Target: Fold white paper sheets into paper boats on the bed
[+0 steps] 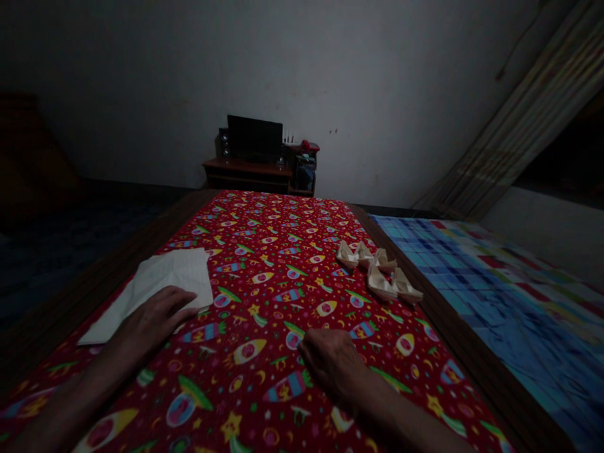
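Observation:
My left hand [153, 318] lies flat, fingers stretched, on the near corner of a stack of white paper sheets [163, 280] at the left of the table. My right hand [333, 362] rests on the red patterned tablecloth [274, 277] near the middle, its fingers curled under with nothing visible in them. Several folded cream paper boats [380, 272] sit in a cluster at the right of the cloth, well beyond my right hand.
A dark wooden table rim [453, 340] runs along the right. A blue checked mat [472, 283] covers the floor to the right. A small desk with a dark screen [255, 138] stands at the far wall. A striped curtain [519, 119] hangs at right.

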Available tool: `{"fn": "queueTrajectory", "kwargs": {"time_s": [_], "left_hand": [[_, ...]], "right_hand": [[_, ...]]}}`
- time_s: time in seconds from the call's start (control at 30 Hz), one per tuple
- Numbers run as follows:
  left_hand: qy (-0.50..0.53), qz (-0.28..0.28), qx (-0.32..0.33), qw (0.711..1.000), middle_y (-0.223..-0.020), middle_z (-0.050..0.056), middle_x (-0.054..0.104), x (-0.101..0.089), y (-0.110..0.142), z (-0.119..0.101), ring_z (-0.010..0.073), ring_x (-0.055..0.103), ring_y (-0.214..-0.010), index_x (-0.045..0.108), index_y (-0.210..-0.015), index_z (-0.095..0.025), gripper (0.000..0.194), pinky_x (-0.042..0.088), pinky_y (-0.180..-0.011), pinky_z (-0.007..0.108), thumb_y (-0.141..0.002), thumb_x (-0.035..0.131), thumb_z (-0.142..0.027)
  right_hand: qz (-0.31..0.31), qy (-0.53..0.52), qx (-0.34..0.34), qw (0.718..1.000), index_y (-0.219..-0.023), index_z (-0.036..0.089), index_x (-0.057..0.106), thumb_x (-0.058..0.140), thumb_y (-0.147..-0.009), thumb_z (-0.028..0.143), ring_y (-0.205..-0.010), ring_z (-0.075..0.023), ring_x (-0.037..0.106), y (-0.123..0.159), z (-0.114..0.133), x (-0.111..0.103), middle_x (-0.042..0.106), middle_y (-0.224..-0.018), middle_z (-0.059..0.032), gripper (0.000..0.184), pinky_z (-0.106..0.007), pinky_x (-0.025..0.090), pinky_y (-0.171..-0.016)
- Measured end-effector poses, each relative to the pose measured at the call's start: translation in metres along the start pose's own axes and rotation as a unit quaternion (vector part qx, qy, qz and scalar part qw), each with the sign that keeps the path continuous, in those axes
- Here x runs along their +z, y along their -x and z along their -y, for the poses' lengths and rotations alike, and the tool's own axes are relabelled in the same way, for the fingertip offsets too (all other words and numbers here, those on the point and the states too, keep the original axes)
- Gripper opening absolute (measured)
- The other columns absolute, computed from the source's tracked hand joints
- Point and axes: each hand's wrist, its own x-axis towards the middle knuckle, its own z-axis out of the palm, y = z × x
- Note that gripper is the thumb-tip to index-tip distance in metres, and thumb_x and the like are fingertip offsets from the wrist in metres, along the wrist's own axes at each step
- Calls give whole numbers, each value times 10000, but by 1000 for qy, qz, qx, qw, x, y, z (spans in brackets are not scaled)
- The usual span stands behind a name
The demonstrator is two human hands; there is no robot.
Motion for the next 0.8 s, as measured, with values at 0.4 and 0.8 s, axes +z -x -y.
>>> {"fn": "queueTrajectory", "kwargs": {"time_s": [0.4, 0.8], "left_hand": [[38, -29, -35, 998, -904, 14, 674, -2, 2, -5, 193, 645, -812, 680, -895, -192, 549, 495, -702, 244, -813, 394, -652], [-1, 7, -28, 1000, -1072, 42, 610, 6, 7, 4, 207, 598, -983, 645, -1013, -232, 479, 480, -828, 290, -834, 398, -602]], "right_hand": [[6, -10, 1, 1000, -721, 186, 467, 376, -928, 255, -509, -89, 422, 0, 1, -2, 546, -617, 14, 237, -255, 203, -534], [14, -21, 5, 1000, -725, 196, 447, 383, -931, 254, -518, -88, 395, 3, -1, 3, 525, -621, 27, 223, -257, 203, -537]]}}
